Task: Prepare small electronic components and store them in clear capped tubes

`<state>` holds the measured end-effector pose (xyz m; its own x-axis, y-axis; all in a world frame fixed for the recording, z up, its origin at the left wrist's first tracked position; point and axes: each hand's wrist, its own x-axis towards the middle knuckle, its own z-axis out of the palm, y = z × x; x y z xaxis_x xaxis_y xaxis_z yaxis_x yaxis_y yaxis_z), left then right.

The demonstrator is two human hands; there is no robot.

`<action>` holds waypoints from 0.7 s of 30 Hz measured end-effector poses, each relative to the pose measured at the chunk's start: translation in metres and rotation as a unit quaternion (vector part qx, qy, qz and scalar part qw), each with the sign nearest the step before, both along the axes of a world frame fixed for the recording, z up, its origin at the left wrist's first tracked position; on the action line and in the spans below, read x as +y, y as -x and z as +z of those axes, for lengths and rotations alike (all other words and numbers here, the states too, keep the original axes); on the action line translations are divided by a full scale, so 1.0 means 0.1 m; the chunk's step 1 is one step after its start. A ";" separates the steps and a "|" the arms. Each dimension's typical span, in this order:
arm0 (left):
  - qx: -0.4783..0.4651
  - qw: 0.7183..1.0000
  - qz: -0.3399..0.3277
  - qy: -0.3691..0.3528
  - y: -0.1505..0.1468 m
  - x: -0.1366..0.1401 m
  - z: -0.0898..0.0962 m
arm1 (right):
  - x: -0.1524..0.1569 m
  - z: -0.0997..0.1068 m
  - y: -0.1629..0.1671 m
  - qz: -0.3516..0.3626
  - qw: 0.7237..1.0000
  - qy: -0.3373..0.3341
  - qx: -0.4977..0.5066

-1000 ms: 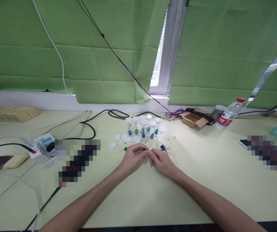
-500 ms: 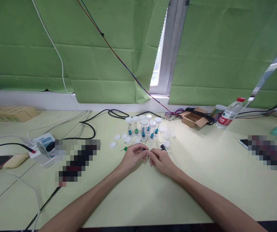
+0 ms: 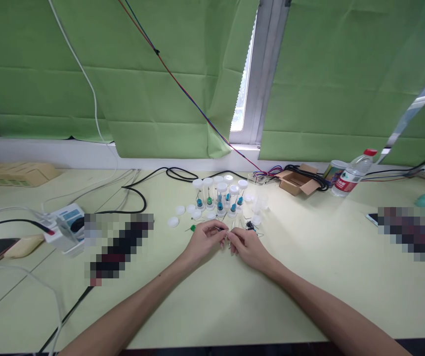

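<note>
My left hand and my right hand meet at the middle of the table, fingers closed in pinches. Between the fingertips is something small, partly dark, with thin metallic parts; its kind is hidden. Just beyond my hands stand several clear tubes with white caps, holding small blue or green pieces on thin stems. Beside my left hand lies a small green piece with a thin wire. A small black piece and bent wires lie by my right hand. Loose white round caps lie left of the tubes.
A small open cardboard box, a can and a water bottle stand at the back right. On the left are a white power strip and cables. A black cable curls behind. Two patches are pixelated.
Both hands stay almost in the same place, still pinched together over the small piece. Nothing else has visibly moved apart from a very slight shift of the view.
</note>
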<state>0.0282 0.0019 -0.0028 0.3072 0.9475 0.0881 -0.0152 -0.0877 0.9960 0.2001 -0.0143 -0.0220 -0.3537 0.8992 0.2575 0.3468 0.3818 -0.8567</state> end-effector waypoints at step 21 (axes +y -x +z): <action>-0.025 1.000 -0.013 -0.005 -0.01 0.00 -0.03 | 0.00 -0.03 0.01 -0.028 0.999 -0.001 0.022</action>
